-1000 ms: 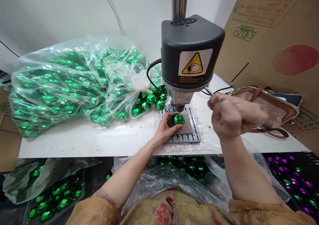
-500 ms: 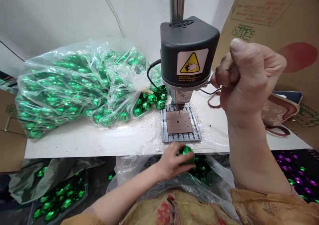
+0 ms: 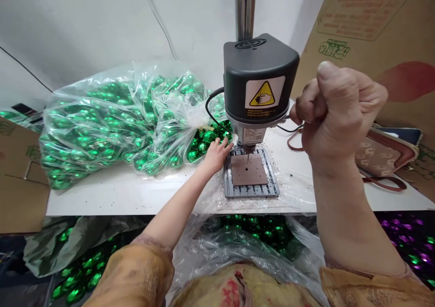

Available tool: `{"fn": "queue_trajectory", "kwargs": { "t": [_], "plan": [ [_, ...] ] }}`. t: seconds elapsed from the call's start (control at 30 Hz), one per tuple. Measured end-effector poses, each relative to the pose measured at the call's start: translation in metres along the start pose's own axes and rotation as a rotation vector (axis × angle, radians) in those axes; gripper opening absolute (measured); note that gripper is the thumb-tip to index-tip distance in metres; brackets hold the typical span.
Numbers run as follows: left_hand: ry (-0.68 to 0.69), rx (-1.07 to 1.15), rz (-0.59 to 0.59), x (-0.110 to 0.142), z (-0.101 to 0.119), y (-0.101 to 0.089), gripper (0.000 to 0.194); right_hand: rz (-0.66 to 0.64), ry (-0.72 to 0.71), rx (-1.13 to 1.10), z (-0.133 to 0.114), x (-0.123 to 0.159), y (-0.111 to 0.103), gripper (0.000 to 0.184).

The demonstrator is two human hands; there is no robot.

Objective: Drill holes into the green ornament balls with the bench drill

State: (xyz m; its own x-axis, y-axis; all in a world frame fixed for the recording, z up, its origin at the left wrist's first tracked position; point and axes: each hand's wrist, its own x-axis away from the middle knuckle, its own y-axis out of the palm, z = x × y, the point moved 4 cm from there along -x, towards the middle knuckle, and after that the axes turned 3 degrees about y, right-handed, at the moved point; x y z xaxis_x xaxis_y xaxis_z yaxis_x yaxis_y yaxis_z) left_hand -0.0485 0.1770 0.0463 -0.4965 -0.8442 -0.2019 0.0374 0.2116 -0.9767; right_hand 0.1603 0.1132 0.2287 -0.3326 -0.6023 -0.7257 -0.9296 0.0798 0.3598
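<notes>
My left hand reaches to the mouth of a clear plastic bag, its fingers spread on or just over shiny green faceted balls. Nothing shows in its grasp. Raised at the right, my right hand is closed in a fist around the feed lever of a small black drill press; the grip itself is hidden inside the fist. The thin drill bit points down at a brown square board with a dark hole. This board lies on the slotted grey base.
More green balls lie in plastic below the table's front edge. A box of green balls stands low left; purple and green ones are low right. A patterned purse and a cardboard box stand at the right.
My left hand has let go of a green ball it had at the table's front edge and moved up to the balls at the bag. My right hand keeps its hold on the lever.
</notes>
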Motion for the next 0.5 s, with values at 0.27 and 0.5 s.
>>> {"fn": "queue_trajectory", "kwargs": {
  "t": [0.27,0.5],
  "plan": [
    [-0.314,0.729,0.258,0.010,-0.027,-0.007,0.040,-0.005,-0.007,-0.003,0.001,-0.002,-0.001,0.052],
    [-0.464,1.556,0.324,0.044,0.014,0.010,0.056,0.009,-0.038,-0.076,0.002,-0.001,0.001,0.049]
  ]
}}
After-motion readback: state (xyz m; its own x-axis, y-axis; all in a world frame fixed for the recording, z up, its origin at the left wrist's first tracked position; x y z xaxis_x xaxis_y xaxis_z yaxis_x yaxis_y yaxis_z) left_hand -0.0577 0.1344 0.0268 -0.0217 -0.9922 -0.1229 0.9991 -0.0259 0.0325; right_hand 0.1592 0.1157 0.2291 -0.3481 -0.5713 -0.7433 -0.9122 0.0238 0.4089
